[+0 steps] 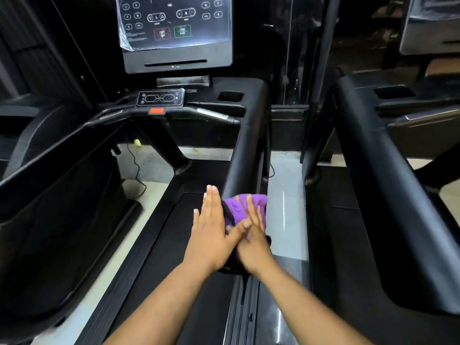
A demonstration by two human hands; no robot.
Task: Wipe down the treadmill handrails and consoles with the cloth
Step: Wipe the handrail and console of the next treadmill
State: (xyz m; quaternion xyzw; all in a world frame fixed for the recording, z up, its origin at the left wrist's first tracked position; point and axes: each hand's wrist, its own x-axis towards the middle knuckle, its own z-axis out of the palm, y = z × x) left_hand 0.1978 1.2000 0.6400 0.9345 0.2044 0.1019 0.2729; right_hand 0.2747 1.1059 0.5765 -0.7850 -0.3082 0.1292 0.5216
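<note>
A purple cloth (258, 201) is draped over the near end of this treadmill's wide black right handrail (246, 150). My right hand (254, 237) lies on top of the cloth with its fingers spread and fairly straight, pressing it onto the rail. My left hand (211, 230) is flat against the rail's inner side at the cloth's edge, fingers straight, and its thumb reaches over my right hand. The console screen (174, 23), covered in plastic film, stands ahead. Below it sit a small control panel (160, 98) and a red safety key (156, 111).
The left handrail (49, 158) slopes down on the left, with the black belt (174, 245) between the rails. A second treadmill's handrail (373, 158) runs on the right, across a strip of pale floor (286, 207). A power cord (137, 170) trails on the floor.
</note>
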